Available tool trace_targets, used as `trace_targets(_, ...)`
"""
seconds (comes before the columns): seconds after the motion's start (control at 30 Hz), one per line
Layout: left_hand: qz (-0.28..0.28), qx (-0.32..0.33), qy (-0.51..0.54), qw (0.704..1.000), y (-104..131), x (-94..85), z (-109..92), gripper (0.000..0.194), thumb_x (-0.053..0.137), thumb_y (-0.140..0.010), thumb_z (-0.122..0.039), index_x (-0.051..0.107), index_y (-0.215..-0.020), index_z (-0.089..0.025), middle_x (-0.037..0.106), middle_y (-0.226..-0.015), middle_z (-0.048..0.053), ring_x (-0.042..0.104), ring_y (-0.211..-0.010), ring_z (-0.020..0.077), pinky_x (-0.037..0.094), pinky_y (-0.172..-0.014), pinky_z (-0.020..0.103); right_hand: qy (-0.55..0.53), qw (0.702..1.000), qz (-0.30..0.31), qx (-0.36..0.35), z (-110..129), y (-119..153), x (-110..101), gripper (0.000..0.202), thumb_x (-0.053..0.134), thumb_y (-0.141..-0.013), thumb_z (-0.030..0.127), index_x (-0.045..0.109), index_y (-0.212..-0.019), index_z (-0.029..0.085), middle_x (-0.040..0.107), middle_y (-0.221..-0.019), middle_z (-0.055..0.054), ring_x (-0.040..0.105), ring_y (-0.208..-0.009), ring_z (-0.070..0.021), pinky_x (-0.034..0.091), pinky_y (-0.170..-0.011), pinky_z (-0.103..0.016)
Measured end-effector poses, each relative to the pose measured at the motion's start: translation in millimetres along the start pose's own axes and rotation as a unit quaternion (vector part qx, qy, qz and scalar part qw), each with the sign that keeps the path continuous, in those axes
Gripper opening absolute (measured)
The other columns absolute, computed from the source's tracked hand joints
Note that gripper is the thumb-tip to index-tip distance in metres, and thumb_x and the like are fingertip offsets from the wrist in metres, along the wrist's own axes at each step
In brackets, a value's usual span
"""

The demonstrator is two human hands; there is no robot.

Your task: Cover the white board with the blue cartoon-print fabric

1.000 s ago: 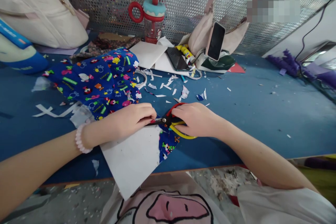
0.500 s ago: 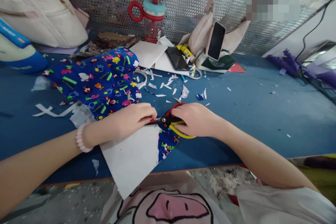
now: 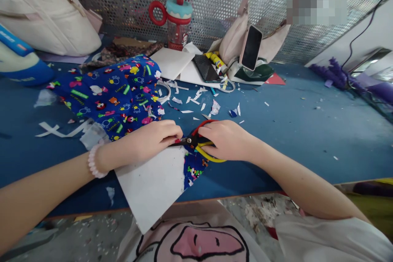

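Observation:
My right hand is closed around the handles of scissors, one red loop and one yellow. Their dark blades point left, under the fingers of my left hand. That hand, with a beaded bracelet on its wrist, pinches blue cartoon-print fabric at the upper edge of a white board. The fabric spreads behind the hand, and a piece of it shows right of the board, below the scissors. My left fingertips hide the blade tips and the exact cutting spot. The board's near corner juts past the table edge.
Paper scraps lie scattered on the blue table. Behind them are a red-handled cup, a dark phone, a yellow tube and an upright phone. A pale bag stands at the back left.
The whole view has shifted very slightly. Both hands, the scissors, the fabric and the board keep nearly the same positions to one another.

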State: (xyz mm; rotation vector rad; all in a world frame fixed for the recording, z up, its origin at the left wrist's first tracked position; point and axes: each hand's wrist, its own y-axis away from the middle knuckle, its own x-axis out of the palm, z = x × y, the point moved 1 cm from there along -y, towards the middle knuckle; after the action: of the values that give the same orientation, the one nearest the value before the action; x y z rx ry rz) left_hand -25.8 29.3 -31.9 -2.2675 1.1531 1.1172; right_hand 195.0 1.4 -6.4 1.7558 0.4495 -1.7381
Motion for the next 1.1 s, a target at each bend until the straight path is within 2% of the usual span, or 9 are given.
trace_targets(0.37,-0.004,0.001,0.006,1.000,-0.8,0.2,0.2,0.023,0.040,-0.098,-0.028,0.059,-0.088,-0.020,0.058,-0.090,0.002,0.057,-0.083,0.0165,0.043,-0.075,0.028,0.022,1.000,-0.008,-0.006,2.6,-0.5,-1.3,0.016,0.051,-0.082,0.027,0.059,-0.086,0.014,0.067,-0.084,-0.009,0.055,-0.072,-0.0176,0.027,-0.062,-0.030)
trace_targets(0.6,-0.005,0.000,0.005,1.000,-0.6,-0.1,-2.0,0.021,0.040,-0.097,-0.025,0.058,-0.087,-0.020,0.058,-0.090,0.002,0.056,-0.084,0.0164,0.042,-0.075,0.027,0.015,1.000,0.006,0.007,3.2,-0.6,-2.1,0.014,0.051,-0.082,0.026,0.059,-0.083,0.016,0.066,-0.079,-0.007,0.052,-0.067,-0.0155,0.024,-0.059,-0.029)
trace_targets(0.83,-0.008,0.003,0.003,1.000,-1.7,1.1,-1.5,0.021,0.040,-0.097,-0.026,0.058,-0.087,-0.019,0.057,-0.087,0.001,0.056,-0.082,0.0164,0.041,-0.074,0.028,0.023,1.000,-0.018,-0.005,4.6,-1.7,-0.9,0.015,0.051,-0.082,0.027,0.059,-0.085,0.014,0.067,-0.081,-0.009,0.054,-0.069,-0.0169,0.026,-0.060,-0.030)
trace_targets(1.1,-0.015,0.012,0.005,1.000,-1.4,1.1,0.6,0.021,0.040,-0.097,-0.026,0.058,-0.086,-0.020,0.059,-0.087,0.001,0.056,-0.082,0.0160,0.042,-0.072,0.027,-0.002,1.000,-0.014,0.002,3.1,-1.1,-3.5,0.011,0.051,-0.081,0.025,0.058,-0.079,0.016,0.063,-0.075,-0.006,0.052,-0.065,-0.0160,0.023,-0.059,-0.030)
